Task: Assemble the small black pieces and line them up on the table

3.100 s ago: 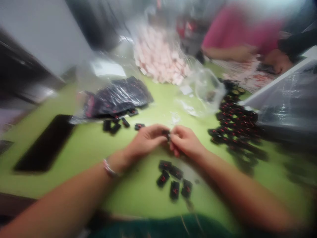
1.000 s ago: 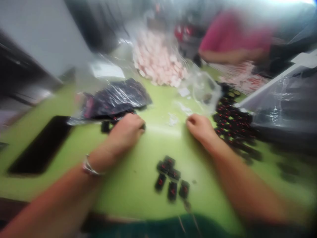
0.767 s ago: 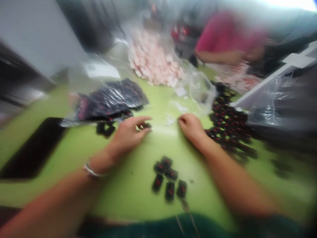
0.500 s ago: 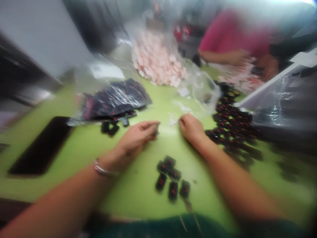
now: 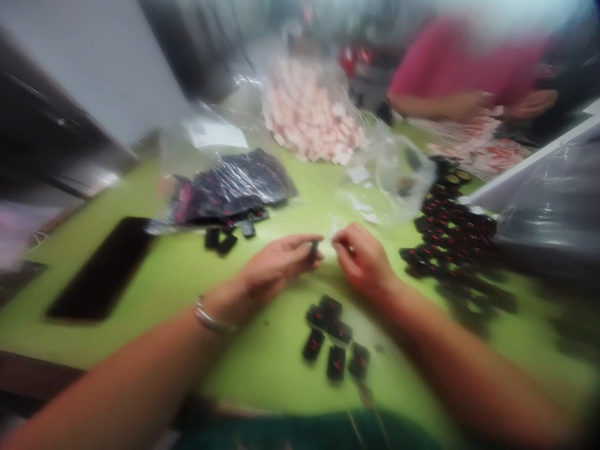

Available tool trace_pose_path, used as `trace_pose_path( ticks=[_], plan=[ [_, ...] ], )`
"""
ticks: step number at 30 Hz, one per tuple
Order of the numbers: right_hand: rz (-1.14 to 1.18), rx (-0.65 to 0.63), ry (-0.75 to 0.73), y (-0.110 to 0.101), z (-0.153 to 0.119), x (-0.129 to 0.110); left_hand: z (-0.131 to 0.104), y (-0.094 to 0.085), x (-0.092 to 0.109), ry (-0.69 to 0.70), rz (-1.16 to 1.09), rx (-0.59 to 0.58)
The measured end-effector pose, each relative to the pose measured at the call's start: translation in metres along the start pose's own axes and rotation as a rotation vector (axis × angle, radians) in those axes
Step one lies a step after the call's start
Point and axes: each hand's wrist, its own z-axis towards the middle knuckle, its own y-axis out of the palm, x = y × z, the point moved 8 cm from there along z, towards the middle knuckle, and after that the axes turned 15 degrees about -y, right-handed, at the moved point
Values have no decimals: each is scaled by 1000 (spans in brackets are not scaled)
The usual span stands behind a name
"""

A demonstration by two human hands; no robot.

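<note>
My left hand [image 5: 279, 265], with a bracelet at the wrist, pinches a small black plastic piece [image 5: 313, 251] between thumb and fingers. Just to its right, a narrow gap away, my right hand [image 5: 366, 261] has its fingertips pressed together. Whatever those fingertips hold is too small and blurred to name. Tiny white bits [image 5: 335, 226] lie on the table behind the two hands. Nearer my body sits a small group of black square pieces with red marks [image 5: 336, 362].
A clear bag of black pieces [image 5: 234, 187] lies at left, by a dark flat slab [image 5: 100, 272]. Many red-marked black pieces [image 5: 450, 231] are heaped at right. Behind stand a bag of pale pink pieces [image 5: 312, 115] and a clear plastic bag [image 5: 398, 175]. A person in pink [image 5: 464, 69] works opposite.
My right hand has turned, its pinched fingertips now facing the left hand. The hands are closer together. The whole view has shifted slightly, and the other person's hand has lifted.
</note>
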Motion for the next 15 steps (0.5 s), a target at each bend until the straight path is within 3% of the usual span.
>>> trace_pose_path(
  ticks=[4, 15],
  plan=[
    [92, 30, -65, 2, 1, -27, -1, 6, -1, 12, 51, -42],
    [52, 6, -113, 4, -1, -31, 0, 6, -2, 37, 140, -39]
  ],
)
